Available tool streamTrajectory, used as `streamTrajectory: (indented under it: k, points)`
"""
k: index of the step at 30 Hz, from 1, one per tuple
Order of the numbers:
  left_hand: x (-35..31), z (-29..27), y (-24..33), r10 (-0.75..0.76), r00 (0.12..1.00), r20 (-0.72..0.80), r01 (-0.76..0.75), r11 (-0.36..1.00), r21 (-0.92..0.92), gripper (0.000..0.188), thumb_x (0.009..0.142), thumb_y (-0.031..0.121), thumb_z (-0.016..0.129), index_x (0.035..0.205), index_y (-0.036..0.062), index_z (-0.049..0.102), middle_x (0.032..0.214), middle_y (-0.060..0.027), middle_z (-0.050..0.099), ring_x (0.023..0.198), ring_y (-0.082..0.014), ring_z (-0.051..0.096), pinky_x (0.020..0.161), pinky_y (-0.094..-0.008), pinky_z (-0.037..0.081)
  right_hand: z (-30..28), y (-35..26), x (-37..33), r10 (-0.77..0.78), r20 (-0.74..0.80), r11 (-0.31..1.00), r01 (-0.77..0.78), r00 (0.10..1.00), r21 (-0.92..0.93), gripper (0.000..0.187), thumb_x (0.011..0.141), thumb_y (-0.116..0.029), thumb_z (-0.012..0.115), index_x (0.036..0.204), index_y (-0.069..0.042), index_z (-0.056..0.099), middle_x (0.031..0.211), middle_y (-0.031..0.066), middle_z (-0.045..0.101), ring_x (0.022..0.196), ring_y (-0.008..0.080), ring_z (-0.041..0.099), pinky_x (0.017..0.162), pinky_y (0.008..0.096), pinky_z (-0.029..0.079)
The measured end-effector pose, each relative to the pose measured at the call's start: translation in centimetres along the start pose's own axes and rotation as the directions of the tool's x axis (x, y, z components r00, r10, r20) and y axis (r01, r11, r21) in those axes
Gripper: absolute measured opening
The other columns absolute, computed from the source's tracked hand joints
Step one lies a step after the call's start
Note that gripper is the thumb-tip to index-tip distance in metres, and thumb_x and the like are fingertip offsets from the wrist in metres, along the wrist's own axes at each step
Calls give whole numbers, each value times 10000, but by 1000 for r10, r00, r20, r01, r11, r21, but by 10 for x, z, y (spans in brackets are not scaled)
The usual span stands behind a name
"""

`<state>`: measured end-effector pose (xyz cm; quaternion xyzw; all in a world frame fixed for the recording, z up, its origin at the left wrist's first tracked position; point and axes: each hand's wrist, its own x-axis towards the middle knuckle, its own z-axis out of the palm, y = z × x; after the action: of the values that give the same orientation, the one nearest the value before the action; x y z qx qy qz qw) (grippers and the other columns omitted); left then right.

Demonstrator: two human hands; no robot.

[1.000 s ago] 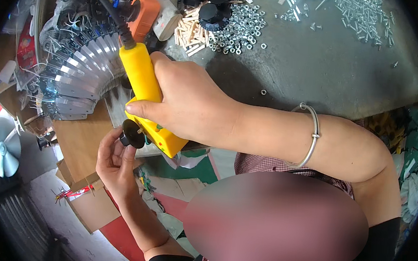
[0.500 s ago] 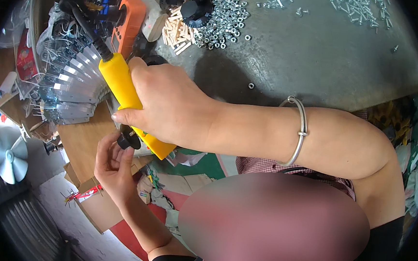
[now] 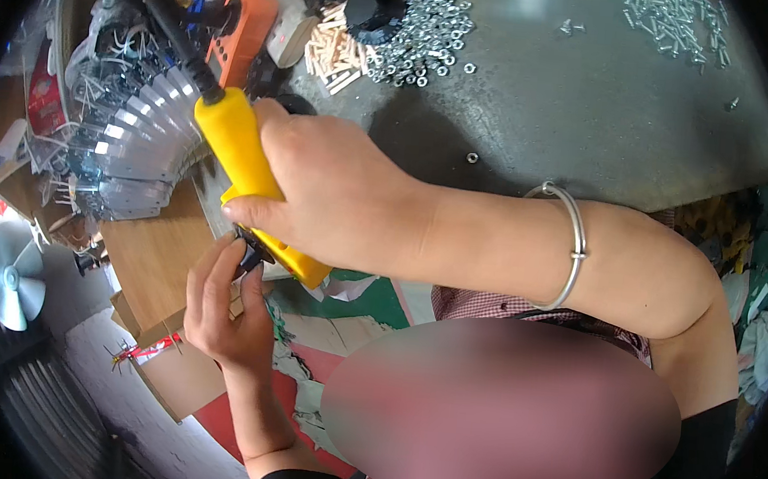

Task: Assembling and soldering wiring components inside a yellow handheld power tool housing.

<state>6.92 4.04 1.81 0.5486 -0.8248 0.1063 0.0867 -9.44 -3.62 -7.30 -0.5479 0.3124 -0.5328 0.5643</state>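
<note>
My right hand (image 3: 326, 182) is wrapped round a yellow corded hand tool (image 3: 241, 145) that looks like an electric screwdriver. A black cable leaves its upper end, and the hand hides part of its body. Just below, my left hand (image 3: 232, 313) pinches a small black knob-like part (image 3: 252, 257) between thumb and fingers. This part lies right against the yellow tool's lower side; whether a tip enters it, I cannot tell. A metal bangle (image 3: 574, 253) circles my right forearm.
A grey tabletop (image 3: 535, 117) carries a pile of nuts (image 3: 429, 42), pale pegs (image 3: 333, 51), black knobs (image 3: 370, 16), screws (image 3: 675, 24) and a single loose nut (image 3: 472, 157). Stacked clear-and-metal pieces (image 3: 132, 155) and an orange device (image 3: 243, 29) stand left. A fan (image 3: 11, 280) is at far left.
My left hand has come up and right with the black part, closer against the yellow tool. The right hand and tool have shifted slightly right in the picture.
</note>
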Motion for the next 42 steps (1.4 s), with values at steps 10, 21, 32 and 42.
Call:
streamTrajectory:
  k: [10,21,32,42]
  points:
    - [9,1,7,41,999,-22,-41,999,-35,313,724,-88,692,1023,1,668,993,-163,681,870,-300,693,756,-342,564,-1,7,6,-9,-38,997,6,999,-78,471,778,-277,755,996,76,532,818,261,653,794,418,666,713,453,534]
    - [6,7,-15,177,984,-31,-179,982,-61,256,736,-38,658,985,20,653,1025,-110,664,818,-284,669,688,-341,539,1,11,8,134,23,991,-134,991,9,375,852,-249,739,1024,21,541,818,132,669,685,216,691,613,339,551]
    - [18,18,-16,154,986,-68,-160,981,-108,240,731,-52,633,958,26,633,974,-96,649,764,-313,641,648,-376,518,-4,17,15,134,26,990,-135,991,38,320,876,-230,711,958,30,542,739,107,662,572,170,669,528,299,542]
    - [33,-15,-9,-237,956,175,291,852,-436,513,775,42,742,1271,74,613,1088,-158,695,1013,-235,674,899,-310,499,-2,26,16,120,0,991,-119,993,-68,445,824,-315,736,1030,42,566,861,180,681,796,279,692,719,391,546]
